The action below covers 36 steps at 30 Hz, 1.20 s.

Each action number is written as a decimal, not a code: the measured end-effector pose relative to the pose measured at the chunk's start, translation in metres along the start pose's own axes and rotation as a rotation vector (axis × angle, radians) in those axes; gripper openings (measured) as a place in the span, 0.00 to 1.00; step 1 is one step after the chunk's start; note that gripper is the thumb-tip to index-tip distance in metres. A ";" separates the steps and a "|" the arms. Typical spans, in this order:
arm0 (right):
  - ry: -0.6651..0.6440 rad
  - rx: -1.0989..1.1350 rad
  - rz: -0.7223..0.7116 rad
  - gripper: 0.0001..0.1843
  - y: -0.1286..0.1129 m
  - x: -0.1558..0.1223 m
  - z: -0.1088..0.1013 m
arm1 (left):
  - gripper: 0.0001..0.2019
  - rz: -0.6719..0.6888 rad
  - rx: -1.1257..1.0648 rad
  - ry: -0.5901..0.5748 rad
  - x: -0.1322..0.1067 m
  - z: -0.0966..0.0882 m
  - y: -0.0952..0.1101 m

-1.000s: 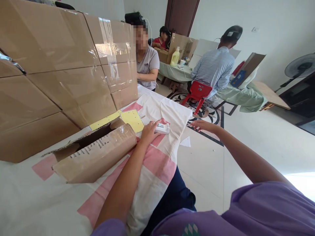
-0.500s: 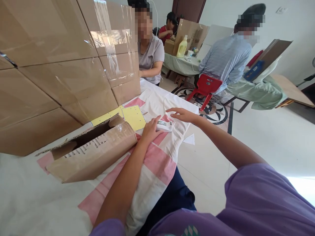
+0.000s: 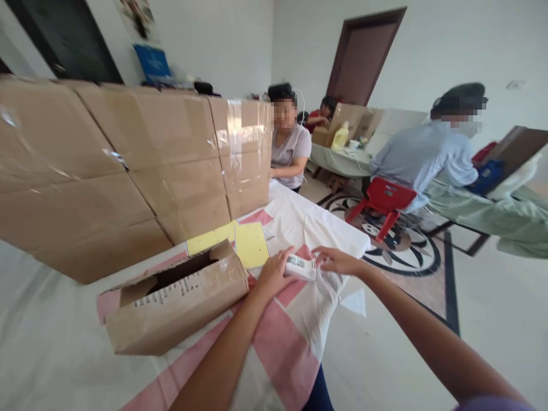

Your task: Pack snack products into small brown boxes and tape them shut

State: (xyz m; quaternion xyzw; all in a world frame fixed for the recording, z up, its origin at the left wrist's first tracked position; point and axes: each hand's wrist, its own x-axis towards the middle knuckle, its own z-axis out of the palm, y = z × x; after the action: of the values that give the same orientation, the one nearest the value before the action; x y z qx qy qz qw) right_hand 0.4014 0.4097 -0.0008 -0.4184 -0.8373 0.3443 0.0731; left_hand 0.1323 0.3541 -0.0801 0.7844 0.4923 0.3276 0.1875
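My left hand (image 3: 273, 275) grips the left end of a small white, oblong object (image 3: 301, 267) with a grey printed patch on top and a dark mark at its right end; its exact kind does not show. Thumb and fingers lie on either side of it, low over the cloth. My right hand (image 3: 340, 261) is just right of that object, fingers stretched toward its end and apart from each other. Under both hands lies a white and pink tablecloth (image 3: 286, 342). Left of my left hand are yellow sheets (image 3: 252, 244) with small dark marks.
An opened cardboard box (image 3: 180, 311) lies on the table at left, before a wall of taped cartons (image 3: 180, 188). A person (image 3: 291, 148) sits beyond the cartons. Another person (image 3: 422, 148) sits on a red chair (image 3: 391, 194) at right. A white scrap (image 3: 354, 301) is by the table edge.
The view has tilted up and shifted left, showing more cartons and wall. My right hand's fingers have come closer to the white object's right end, and my left hand now grips it.
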 end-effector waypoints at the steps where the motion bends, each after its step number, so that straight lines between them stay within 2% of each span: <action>1: 0.010 -0.014 -0.023 0.31 0.002 -0.001 0.003 | 0.47 -0.003 0.008 0.014 0.000 0.001 0.000; 3: 0.043 0.002 -0.057 0.37 0.006 -0.006 0.010 | 0.48 -0.011 0.023 0.031 0.001 0.002 0.000; 5: 0.069 0.073 -0.076 0.38 0.007 -0.012 0.018 | 0.49 -0.022 0.032 0.032 0.001 0.003 0.000; 9: 0.099 0.211 -0.103 0.32 0.005 -0.027 0.025 | 0.50 -0.049 0.028 0.011 -0.001 0.003 0.001; 13: 0.133 0.269 -0.112 0.29 0.004 -0.032 0.023 | 0.49 -0.076 0.006 -0.002 -0.001 0.002 0.001; 19: 0.081 0.242 -0.123 0.25 0.002 -0.022 0.009 | 0.46 -0.087 -0.003 -0.011 -0.002 -0.001 0.003; 21: 0.021 0.201 -0.082 0.24 -0.004 -0.018 0.000 | 0.47 -0.088 0.010 -0.012 -0.002 -0.002 0.003; 23: -0.050 0.133 0.022 0.22 -0.011 -0.014 -0.010 | 0.49 -0.072 0.030 -0.019 -0.002 -0.003 0.003; 26: -0.146 0.001 0.164 0.15 -0.023 -0.010 -0.022 | 0.43 -0.021 0.070 -0.052 -0.001 -0.005 0.004; 30: -0.187 -0.069 0.204 0.10 -0.029 -0.008 -0.027 | 0.32 0.014 0.112 -0.086 -0.002 -0.006 0.006; 36: -0.181 -0.097 0.215 0.11 -0.021 0.000 -0.022 | 0.28 0.004 0.137 -0.068 -0.005 -0.009 0.009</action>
State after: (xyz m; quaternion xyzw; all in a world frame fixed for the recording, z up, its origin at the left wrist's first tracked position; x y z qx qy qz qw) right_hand 0.3966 0.4123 0.0289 -0.4760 -0.8064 0.3455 -0.0606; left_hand 0.1306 0.3456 -0.0694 0.8071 0.5053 0.2665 0.1493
